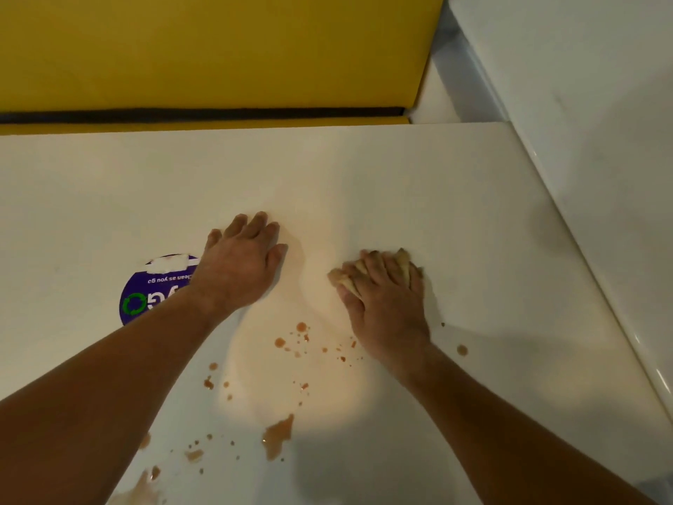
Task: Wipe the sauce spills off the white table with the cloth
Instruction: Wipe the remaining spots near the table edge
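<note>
On the white table [437, 184], orange-brown sauce spills [278, 435] spread as drops and blotches across the near middle, with a pale smeared film between my arms. My right hand [386, 300] presses down on a small crumpled tan cloth [340, 277], fingers curled over it; most of the cloth is hidden beneath the hand. My left hand [242, 262] lies flat on the table to the left, fingers straight, holding nothing.
A round purple sticker [145, 293] is stuck to the table beside my left wrist. A yellow padded seat back [218, 49] runs along the far edge. A white ledge [590, 140] borders the table's right side.
</note>
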A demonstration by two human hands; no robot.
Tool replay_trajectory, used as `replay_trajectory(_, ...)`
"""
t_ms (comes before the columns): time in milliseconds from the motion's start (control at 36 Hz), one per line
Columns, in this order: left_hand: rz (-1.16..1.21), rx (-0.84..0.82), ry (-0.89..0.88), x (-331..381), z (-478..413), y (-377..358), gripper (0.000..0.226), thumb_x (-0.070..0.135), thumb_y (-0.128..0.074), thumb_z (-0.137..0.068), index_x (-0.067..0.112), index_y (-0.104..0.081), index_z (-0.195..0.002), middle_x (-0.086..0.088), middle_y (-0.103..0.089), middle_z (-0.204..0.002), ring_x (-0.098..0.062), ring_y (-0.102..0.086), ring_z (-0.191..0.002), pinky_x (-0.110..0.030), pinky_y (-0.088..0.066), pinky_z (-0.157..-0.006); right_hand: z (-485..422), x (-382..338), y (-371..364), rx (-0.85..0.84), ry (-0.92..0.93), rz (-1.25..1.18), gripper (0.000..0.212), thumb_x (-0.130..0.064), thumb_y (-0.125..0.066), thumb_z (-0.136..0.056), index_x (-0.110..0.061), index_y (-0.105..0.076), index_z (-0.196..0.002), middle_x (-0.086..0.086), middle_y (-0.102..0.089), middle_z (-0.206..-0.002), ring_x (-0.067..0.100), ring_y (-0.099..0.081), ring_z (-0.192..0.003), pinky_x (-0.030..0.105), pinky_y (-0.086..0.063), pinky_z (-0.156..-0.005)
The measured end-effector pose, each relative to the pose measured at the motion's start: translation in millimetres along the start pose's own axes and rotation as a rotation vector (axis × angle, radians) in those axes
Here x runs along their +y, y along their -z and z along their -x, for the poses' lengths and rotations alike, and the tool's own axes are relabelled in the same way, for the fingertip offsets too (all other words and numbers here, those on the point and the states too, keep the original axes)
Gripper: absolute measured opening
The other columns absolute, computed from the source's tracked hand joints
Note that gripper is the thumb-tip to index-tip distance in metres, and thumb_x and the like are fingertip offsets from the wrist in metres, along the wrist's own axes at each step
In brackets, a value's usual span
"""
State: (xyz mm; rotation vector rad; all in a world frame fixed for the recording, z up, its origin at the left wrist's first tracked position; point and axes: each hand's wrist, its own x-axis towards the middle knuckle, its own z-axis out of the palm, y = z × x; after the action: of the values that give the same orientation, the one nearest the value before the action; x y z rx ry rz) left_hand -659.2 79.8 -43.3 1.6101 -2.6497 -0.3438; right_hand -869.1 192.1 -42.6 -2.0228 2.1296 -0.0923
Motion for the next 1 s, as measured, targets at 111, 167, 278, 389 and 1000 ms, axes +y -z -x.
replay_trajectory(111, 0.017, -0.013, 0.026, 3, -1, 1, 0.046, 0.040, -0.030, -0.100, 0.016, -0.046, -0.136, -0.007, -0.038, -0.151, -0.029, -0.034, -0.136, -0.054, -0.032, -0.103, 16, 39, 3, -0.037, 0.263, -0.023, 0.046, -0.050, -0.032, -0.098, -0.027, -0.061, -0.125, 0.000, -0.053, -0.139, 0.029, -0.041, -0.133, 0.052, -0.019, -0.115)
replay_trajectory(167, 0.023, -0.019, 0.031, 4, -1, 2, 0.052, 0.044, -0.023, -0.097, 0.016, -0.046, -0.135, -0.006, -0.038, -0.151, -0.028, -0.034, -0.136, -0.054, -0.032, -0.104, 23, 54, 6, -0.043, 0.277, -0.025, 0.050, -0.052, -0.029, -0.099, -0.025, -0.062, -0.126, 0.001, -0.053, -0.139, 0.027, -0.039, -0.134, 0.046, -0.017, -0.117)
replay_trajectory(278, 0.018, -0.042, 0.042, 4, -2, 2, 0.049, 0.044, -0.024, -0.099, 0.017, -0.044, -0.134, -0.005, -0.036, -0.151, -0.028, -0.033, -0.136, -0.055, -0.032, -0.105, 33, 84, 8, -0.050, 0.202, -0.020, 0.051, -0.053, -0.029, -0.099, -0.027, -0.059, -0.130, 0.001, -0.051, -0.143, 0.025, -0.036, -0.138, 0.049, -0.020, -0.116)
replay_trajectory(389, 0.012, -0.069, 0.048, 5, -3, 2, 0.047, 0.043, -0.026, -0.100, 0.017, -0.044, -0.135, -0.005, -0.035, -0.152, -0.028, -0.032, -0.136, -0.055, -0.032, -0.105, 47, 117, 11, -0.019, 0.002, 0.003, 0.053, -0.055, -0.027, -0.097, -0.029, -0.059, -0.131, 0.000, -0.051, -0.143, 0.024, -0.040, -0.137, 0.046, -0.021, -0.116)
replay_trajectory(1000, 0.096, -0.067, -0.003, 4, 24, 2, 0.062, 0.047, -0.020, -0.094, 0.013, -0.047, -0.138, -0.008, -0.037, -0.153, -0.028, -0.031, -0.139, -0.051, -0.030, -0.108, 38, -9, -10, 0.032, -0.208, -0.031, 0.056, -0.054, -0.018, -0.095, -0.034, -0.051, -0.136, -0.002, -0.036, -0.153, 0.036, -0.019, -0.145, 0.059, -0.012, -0.114)
